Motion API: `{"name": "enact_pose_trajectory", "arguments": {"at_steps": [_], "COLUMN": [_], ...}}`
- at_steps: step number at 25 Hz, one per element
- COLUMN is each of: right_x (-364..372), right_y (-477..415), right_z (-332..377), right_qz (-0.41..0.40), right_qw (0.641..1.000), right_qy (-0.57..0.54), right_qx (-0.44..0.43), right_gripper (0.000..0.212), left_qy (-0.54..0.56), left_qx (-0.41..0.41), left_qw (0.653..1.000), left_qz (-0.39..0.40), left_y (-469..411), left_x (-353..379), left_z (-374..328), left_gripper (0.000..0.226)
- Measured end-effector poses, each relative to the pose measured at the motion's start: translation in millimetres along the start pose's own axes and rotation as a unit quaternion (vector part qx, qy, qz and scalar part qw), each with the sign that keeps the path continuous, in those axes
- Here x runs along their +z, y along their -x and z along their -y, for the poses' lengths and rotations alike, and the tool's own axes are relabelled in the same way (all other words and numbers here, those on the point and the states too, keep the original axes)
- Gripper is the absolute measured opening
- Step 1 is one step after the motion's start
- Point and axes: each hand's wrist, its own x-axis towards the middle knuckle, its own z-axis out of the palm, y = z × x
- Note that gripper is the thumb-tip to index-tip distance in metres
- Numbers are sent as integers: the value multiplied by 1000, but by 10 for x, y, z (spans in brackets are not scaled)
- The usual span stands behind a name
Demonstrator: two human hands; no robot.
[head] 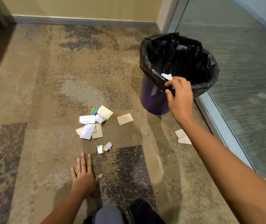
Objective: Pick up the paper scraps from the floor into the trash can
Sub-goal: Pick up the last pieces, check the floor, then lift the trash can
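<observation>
R hand [180, 96] pinches 1 white scrap [167, 76] at its fingertips, over the near rim of the can [153, 102], lined w/ 1 black bag [179, 59]. L hand [83, 173] lies flat on the carpet [31, 94], fingers straight, holding nothing. Approx 10 pcs on the floor: 3 white scraps [87, 119], 4 tan scraps [125, 118], 2 blue-yellow bits [101, 149], 1 lilac crumple [107, 146]. 1 tan lies apart, beside the R forearm.

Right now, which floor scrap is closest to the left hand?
The small white-and-yellow scrap, just beyond the left hand's fingertips, beside a lilac crumple. All other scraps lie farther away.
</observation>
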Motion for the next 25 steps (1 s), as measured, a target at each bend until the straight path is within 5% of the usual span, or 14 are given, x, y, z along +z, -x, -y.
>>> {"name": "enact_pose_trajectory", "arguments": {"at_steps": [9,18,22,25], "right_x": [181,407,411,660], "right_y": [-160,-431,-164,287], "right_z": [225,283,506,742], "right_qz": [-161,-104,-158,-104], "right_qw": [985,985,986,992], "right_qy": [-60,4,-32,-67], "right_qx": [35,138,36,-15], "right_gripper": [28,32,23,21], "left_qy": [-10,-3,11,13], "left_qx": [47,55,64,66], "left_qw": [996,996,995,994], "left_qz": [-68,-76,-82,-86], "left_y": [-4,-25,-44,-76], "left_x": [220,268,299,330], "left_z": [154,203,231,257], "left_gripper": [95,93,93,95]}}
